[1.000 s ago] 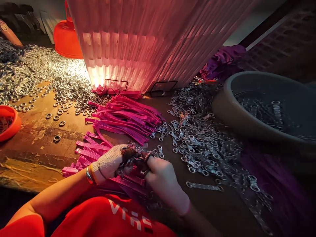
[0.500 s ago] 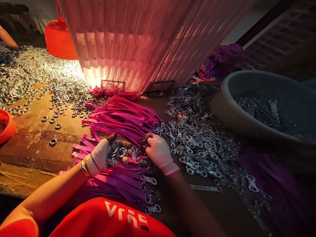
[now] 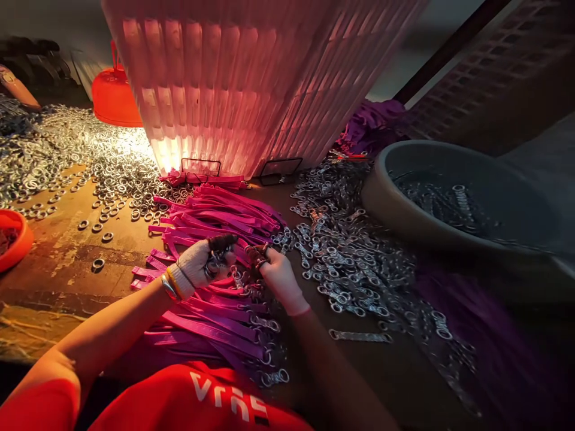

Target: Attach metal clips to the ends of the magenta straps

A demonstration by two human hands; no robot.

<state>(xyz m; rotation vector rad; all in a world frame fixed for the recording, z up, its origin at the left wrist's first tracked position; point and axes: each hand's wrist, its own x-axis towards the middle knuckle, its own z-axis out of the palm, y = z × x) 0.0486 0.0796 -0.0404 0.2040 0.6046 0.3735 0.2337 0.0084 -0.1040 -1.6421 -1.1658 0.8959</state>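
My left hand [image 3: 209, 260], in a whitish knitted glove with dark fingertips, is closed around several metal rings [image 3: 215, 265]. Close on its right, my right hand [image 3: 276, 272], gloved too, has its dark fingertips pinched together. Between the two hands a bit of pink strap shows; what the right fingers grip is too small and dark to make out. Beneath and around both hands lie rows of pink straps [image 3: 211, 211], many with metal fittings at their right ends. Right of my right hand spreads a heap of metal links with ringed ends [image 3: 341, 257].
Loose metal rings [image 3: 121, 173] are heaped at left under a red lamp [image 3: 115, 96]. A corrugated translucent panel [image 3: 233, 90] stands behind the straps. At right is a large grey basin [image 3: 381, 191]; at the left edge, an orange bowl [image 3: 22, 245]. Another person's arm [image 3: 18, 87] shows far left.
My left hand has turned and moved right and up, closer to my right hand, its fingers closing more over the rings. The whole view has shifted slightly.
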